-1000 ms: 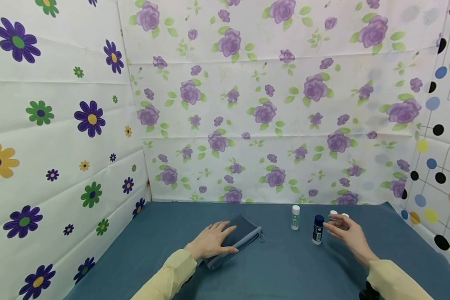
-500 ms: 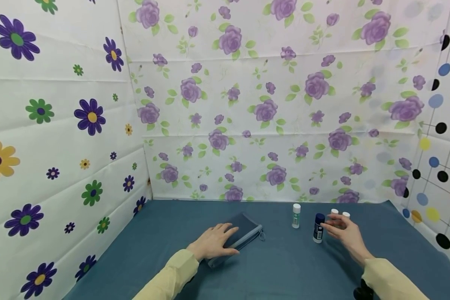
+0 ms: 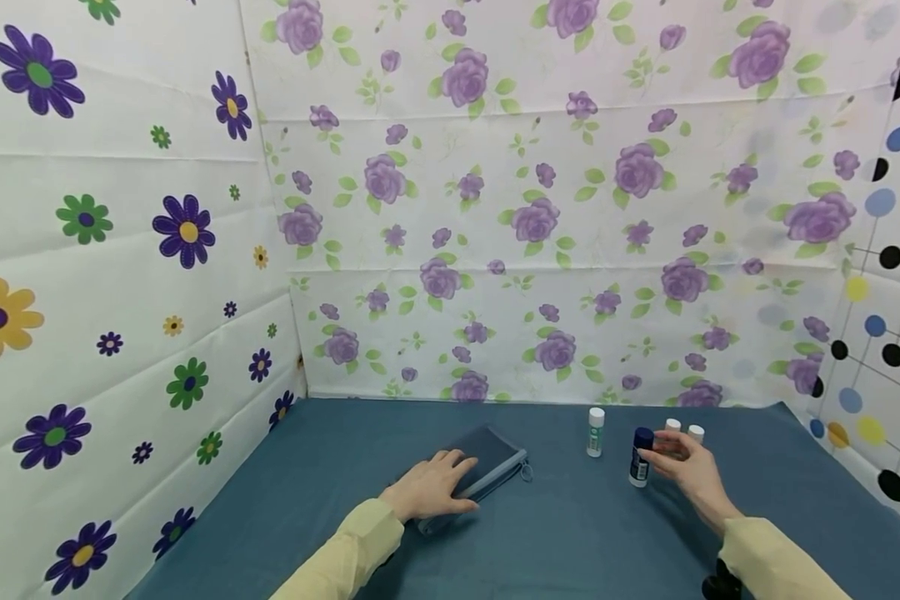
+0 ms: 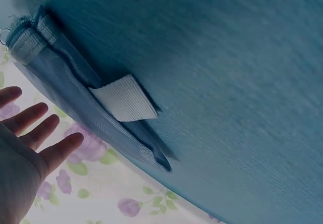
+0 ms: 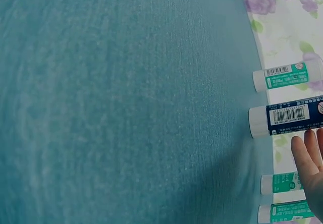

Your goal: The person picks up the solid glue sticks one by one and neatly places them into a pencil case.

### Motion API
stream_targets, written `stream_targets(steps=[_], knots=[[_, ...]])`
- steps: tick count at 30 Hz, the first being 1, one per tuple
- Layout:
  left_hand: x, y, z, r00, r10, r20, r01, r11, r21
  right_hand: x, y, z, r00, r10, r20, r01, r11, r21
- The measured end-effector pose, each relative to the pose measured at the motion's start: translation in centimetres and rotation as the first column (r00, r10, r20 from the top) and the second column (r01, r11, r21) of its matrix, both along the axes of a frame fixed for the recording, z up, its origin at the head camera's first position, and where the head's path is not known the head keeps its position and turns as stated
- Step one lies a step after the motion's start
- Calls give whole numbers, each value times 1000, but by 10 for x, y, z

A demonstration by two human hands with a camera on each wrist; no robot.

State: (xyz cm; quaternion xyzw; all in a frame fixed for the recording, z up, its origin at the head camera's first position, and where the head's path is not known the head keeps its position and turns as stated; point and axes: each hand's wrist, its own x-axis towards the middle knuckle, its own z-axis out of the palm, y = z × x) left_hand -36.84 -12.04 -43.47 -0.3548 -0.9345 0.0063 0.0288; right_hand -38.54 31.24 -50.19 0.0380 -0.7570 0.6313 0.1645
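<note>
My left hand (image 3: 431, 485) is over a blue-grey zippered pouch (image 3: 483, 450), its fingers spread. In the left wrist view, a gap shows between those fingers and the pouch (image 4: 65, 82), which has a pale fabric tab (image 4: 126, 99). On the right, a navy-capped glue stick (image 3: 639, 473) stands upright. My right hand (image 3: 693, 479) is beside it, fingers extended toward its side. The right wrist view puts the fingertips right next to the navy label (image 5: 308, 114); whether they touch cannot be told. That hand partly hides two white-capped glue sticks (image 3: 695, 432) behind it.
Another white-capped glue stick (image 3: 595, 435) with a green label stands left of the navy one. A blue-green cloth (image 3: 555, 533) covers the table. Flowered sheets (image 3: 420, 333) wall the back and left, and a dotted sheet (image 3: 870, 400) the right.
The right hand shifts slightly left, closer to the navy-capped glue stick. The left hand stays over the pouch. The whole view drifts a little.
</note>
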Motion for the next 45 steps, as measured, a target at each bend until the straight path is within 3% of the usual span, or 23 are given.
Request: stream_targets(steps=[6,11,15,25,31,34,45], knots=[[-1,4,-1,1000,-1,-24,0,1000,-10,7,-4,10,1000,-2,6,2,1000,18],[-1,4,-3,1000,4,-27,-4,1000,-13,-1,-5,3,998,-59,35,58,998,34],[0,3,-5,1000,17,-19,-17,1000,-10,-1,-5,3,998,-57,23,56,997,49],[-4,4,-9,1000,21,-8,-21,1000,-22,42,-34,54,990,-18,139,5,996,90],[-3,5,-9,999,31,13,-31,999,-12,40,-32,47,995,-22,98,9,992,124],[-1,4,-8,999,35,25,-35,999,1,42,-35,51,995,-32,90,18,987,158],[-3,2,-9,1000,-13,27,9,992,130,45,-36,55,993,-31,115,12,986,164]])
